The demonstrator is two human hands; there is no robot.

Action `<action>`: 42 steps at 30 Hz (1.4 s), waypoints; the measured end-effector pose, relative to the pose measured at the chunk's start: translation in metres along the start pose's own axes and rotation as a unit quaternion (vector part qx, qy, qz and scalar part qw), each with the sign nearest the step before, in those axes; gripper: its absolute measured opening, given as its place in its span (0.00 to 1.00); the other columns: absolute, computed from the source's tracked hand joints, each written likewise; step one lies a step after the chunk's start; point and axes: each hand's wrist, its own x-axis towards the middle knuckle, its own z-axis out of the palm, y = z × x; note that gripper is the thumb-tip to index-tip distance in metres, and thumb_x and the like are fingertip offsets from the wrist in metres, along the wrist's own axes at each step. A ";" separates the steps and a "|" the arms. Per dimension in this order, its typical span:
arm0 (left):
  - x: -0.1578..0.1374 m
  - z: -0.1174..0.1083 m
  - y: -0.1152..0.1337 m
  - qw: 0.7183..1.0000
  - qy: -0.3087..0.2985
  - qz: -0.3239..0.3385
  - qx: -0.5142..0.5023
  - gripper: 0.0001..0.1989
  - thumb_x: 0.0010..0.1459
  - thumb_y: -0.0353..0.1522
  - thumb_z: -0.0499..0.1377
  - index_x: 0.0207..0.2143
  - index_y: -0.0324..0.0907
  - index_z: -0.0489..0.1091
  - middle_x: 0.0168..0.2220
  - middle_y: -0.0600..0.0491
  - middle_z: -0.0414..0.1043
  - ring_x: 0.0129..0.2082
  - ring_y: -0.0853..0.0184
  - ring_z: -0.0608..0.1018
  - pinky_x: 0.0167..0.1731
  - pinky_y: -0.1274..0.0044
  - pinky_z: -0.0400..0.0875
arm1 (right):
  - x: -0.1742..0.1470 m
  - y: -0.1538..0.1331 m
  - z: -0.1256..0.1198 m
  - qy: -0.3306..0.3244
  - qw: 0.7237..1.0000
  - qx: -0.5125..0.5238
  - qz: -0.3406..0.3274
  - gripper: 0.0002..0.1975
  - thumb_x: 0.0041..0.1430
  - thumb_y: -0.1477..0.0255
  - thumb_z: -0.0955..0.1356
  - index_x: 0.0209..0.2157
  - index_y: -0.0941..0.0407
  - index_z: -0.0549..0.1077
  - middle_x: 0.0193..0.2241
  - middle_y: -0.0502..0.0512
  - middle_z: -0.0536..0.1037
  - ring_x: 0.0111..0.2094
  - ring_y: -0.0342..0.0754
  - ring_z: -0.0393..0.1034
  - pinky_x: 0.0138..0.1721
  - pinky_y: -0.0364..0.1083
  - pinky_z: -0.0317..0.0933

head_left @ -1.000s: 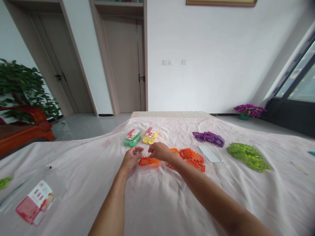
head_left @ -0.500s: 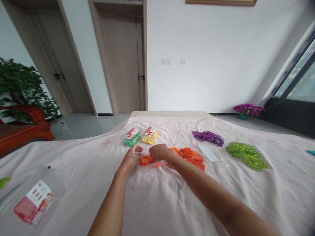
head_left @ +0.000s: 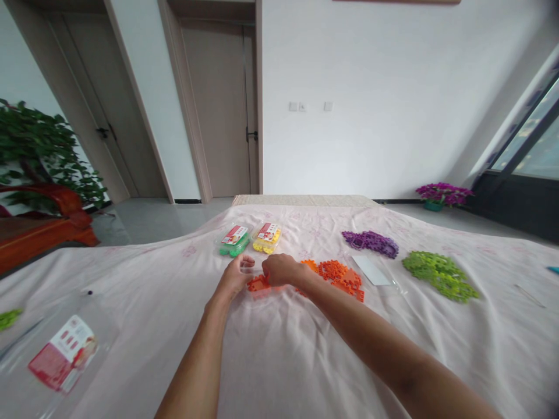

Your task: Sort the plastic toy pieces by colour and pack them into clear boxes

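Note:
In the head view, a clear plastic box (head_left: 262, 293) with orange toothed plastic pieces (head_left: 258, 283) in it sits between my hands. My left hand (head_left: 236, 276) curls its fingers around the box's left side. From the right, my right hand (head_left: 280, 270) reaches down over the box, its fingers bent and pressed together at an orange plastic piece (head_left: 269, 279); the fingertips are partly hidden. Beside the right forearm lies a loose pile of orange toothed pieces (head_left: 334, 272), partly covered by the arm.
Beyond my hands stand a box of green pieces (head_left: 234, 239) and a box of yellow pieces (head_left: 266, 237). Purple pieces (head_left: 370, 242), a white card (head_left: 371, 270) and light-green pieces (head_left: 439, 274) lie to the right. A labelled clear bag (head_left: 65, 355) is front left on the cloth (head_left: 279, 361).
My right hand has shifted slightly left and further over the box. The left hand stays at the box's side. The view has tilted down a little.

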 end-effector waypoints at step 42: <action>-0.006 -0.003 0.001 0.989 0.032 0.083 -0.114 0.16 0.48 0.33 0.61 0.42 0.41 0.71 0.50 0.48 0.74 0.51 0.62 0.75 0.54 0.71 0.64 | -0.030 0.070 0.054 0.137 0.984 0.050 0.102 0.22 0.47 0.56 0.74 0.40 0.54 0.78 0.41 0.58 0.77 0.46 0.56 0.65 0.45 0.47 0.56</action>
